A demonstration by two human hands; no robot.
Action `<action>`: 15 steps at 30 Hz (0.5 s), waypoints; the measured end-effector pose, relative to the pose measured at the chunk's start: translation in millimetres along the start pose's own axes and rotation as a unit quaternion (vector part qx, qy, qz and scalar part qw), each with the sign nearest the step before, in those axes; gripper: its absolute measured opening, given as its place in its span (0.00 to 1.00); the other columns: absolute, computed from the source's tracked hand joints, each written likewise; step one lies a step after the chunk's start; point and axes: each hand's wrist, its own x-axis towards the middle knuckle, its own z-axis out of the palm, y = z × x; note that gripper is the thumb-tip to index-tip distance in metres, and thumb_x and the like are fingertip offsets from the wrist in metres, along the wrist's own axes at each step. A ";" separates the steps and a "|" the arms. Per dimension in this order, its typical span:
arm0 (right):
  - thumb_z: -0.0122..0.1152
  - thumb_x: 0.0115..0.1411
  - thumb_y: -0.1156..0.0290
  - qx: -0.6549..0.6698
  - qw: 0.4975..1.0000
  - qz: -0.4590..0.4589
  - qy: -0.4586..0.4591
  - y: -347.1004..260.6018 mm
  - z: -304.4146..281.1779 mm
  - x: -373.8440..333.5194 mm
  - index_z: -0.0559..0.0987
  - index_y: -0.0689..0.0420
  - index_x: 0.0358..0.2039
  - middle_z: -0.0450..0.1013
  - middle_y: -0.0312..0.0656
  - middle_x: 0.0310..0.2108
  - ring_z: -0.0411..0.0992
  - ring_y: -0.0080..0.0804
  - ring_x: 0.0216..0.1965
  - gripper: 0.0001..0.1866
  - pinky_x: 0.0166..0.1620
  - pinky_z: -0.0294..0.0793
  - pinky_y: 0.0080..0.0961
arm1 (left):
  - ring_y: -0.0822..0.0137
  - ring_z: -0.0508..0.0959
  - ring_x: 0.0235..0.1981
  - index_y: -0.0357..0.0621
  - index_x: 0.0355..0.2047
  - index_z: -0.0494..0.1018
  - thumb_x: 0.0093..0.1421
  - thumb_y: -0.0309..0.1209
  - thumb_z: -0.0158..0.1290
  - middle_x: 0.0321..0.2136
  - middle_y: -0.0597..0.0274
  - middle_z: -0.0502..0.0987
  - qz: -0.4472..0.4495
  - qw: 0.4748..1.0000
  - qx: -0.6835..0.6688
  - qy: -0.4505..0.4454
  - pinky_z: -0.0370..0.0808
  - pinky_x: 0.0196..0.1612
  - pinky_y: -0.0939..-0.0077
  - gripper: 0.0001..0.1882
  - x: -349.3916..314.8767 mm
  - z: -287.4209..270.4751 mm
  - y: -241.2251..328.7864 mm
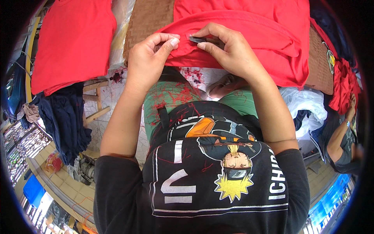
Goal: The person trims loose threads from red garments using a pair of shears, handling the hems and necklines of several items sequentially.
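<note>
A red garment (pixel 249 33) lies spread and partly folded in front of me, its near edge hanging towards my lap. Over its left part, my left hand (pixel 150 52) is closed in a pinch of thumb and forefinger; whatever sits between the fingertips is too small to name. Just to the right, my right hand (pixel 233 48) grips a small pair of thread snips (pixel 199 39) between thumb and fingers. The dark blades point left at the pinched fingertips, a short gap away. Part of the snips is hidden inside the right hand.
A stack of red garments (pixel 74 43) lies at the left. Beneath the red garment is a brown woven mat (pixel 150 23). Dark blue cloth (pixel 64 121) hangs at the left, and a white plastic bag (pixel 306 107) is at the right. Another person's arm (pixel 341 134) reaches up at the far right.
</note>
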 end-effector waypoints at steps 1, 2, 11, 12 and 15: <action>0.58 0.58 0.77 -0.016 1.000 -0.020 0.002 0.3 0.5 -0.2 0.76 0.61 0.40 0.76 0.38 0.33 0.73 0.23 0.36 0.09 0.41 0.73 0.22 | 0.75 0.76 0.39 0.33 0.39 0.76 0.62 0.29 0.52 0.40 0.59 0.78 -0.006 1.000 -0.018 -0.006 0.72 0.47 0.81 0.11 0.2 -0.3 0.1; 0.58 0.58 0.77 -0.032 0.999 -0.040 0.004 0.3 0.8 -0.2 0.76 0.61 0.40 0.75 0.38 0.33 0.73 0.24 0.35 0.09 0.41 0.72 0.22 | 0.75 0.76 0.38 0.34 0.39 0.76 0.62 0.30 0.52 0.40 0.60 0.78 0.011 1.000 -0.014 -0.003 0.72 0.47 0.81 0.11 -0.3 0.1 -0.1; 0.60 0.57 0.72 -0.124 0.988 0.050 0.078 -20.7 -38.8 -8.0 0.76 0.60 0.37 0.71 0.35 0.29 0.70 0.22 0.30 0.09 0.35 0.69 0.19 | 0.52 0.79 0.35 0.31 0.35 0.75 0.60 0.31 0.51 0.34 0.46 0.79 -0.139 0.827 0.513 -0.183 0.72 0.41 0.65 0.12 -77.0 -115.3 43.1; 0.61 0.55 0.71 -0.041 0.998 0.034 0.020 -31.5 -52.7 -14.8 0.77 0.59 0.38 0.73 0.38 0.30 0.72 0.29 0.31 0.10 0.35 0.71 0.23 | 0.50 0.79 0.34 0.32 0.35 0.75 0.60 0.31 0.51 0.33 0.45 0.78 -0.146 0.824 0.529 -0.140 0.72 0.40 0.65 0.12 -91.6 -124.4 47.6; 0.57 0.59 0.65 0.225 0.897 -0.274 -0.266 -65.6 -73.8 -37.9 0.75 0.60 0.41 0.73 0.39 0.31 0.71 0.26 0.25 0.13 0.28 0.71 0.21 | 0.50 0.79 0.33 0.34 0.37 0.76 0.59 0.32 0.52 0.30 0.45 0.79 -0.163 0.846 0.505 -0.053 0.72 0.38 0.66 0.13 -117.8 -136.2 64.4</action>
